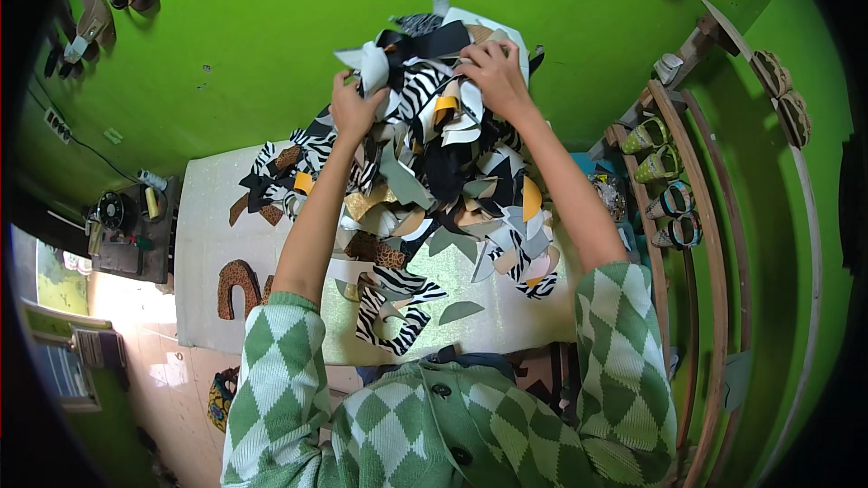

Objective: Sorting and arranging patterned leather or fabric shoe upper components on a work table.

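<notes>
Both my arms reach forward over a big heap of cut scraps on the table. My left hand [355,107] is curled around the left side of a bundle, by a pale grey-white scrap [372,68]. Across from it, my right hand [495,77] bends its fingers over the bundle's right side, near a black strip [443,39]. Between the hands are a zebra-striped scrap [423,88] and a yellow-orange curled piece [445,108]. Below hangs a grey-green scrap [404,179]. Just which pieces each hand grips is partly hidden.
Loose on the pale table [212,258] lie a leopard-print arch-shaped piece [239,285] and a zebra-striped cutout [389,333]. A wooden rack [692,208] with sandals [657,164] stands on the right. At the left is a dark sewing-machine-like stand [131,248]. A green wall rises behind.
</notes>
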`<action>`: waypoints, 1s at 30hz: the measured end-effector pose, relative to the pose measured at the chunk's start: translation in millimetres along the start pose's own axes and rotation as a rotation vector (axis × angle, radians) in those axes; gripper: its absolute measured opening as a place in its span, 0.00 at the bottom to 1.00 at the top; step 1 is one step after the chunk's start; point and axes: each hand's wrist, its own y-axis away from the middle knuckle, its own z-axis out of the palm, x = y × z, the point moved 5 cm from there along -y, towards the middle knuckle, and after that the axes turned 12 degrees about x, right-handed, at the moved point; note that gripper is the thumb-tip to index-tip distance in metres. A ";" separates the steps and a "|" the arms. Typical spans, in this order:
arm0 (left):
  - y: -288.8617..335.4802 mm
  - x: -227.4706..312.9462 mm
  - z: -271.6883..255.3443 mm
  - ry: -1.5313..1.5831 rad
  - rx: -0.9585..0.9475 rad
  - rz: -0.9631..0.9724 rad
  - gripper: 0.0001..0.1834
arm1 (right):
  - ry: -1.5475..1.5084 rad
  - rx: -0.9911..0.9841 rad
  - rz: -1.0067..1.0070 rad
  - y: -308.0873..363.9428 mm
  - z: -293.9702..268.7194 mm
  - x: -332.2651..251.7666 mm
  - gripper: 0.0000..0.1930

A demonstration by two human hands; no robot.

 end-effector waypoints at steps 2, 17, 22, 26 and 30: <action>8.4 -24.6 2.1 -0.004 -0.049 -0.051 0.29 | -0.020 -0.034 0.007 2.2 7.9 -8.6 0.11; -36.8 23.8 -24.5 0.591 -0.087 -0.159 0.21 | 0.079 0.208 0.107 -85.4 -77.9 29.1 0.21; -67.5 64.1 -30.2 0.640 -0.034 -0.253 0.18 | 0.142 0.213 0.182 -62.5 -105.5 51.1 0.21; -76.6 88.3 -36.9 0.580 0.003 0.091 0.18 | 0.102 0.145 0.292 -27.3 -110.5 45.2 0.18; -32.6 103.1 -28.2 0.416 -0.224 0.304 0.20 | 0.034 -0.040 0.344 40.4 -104.9 6.1 0.11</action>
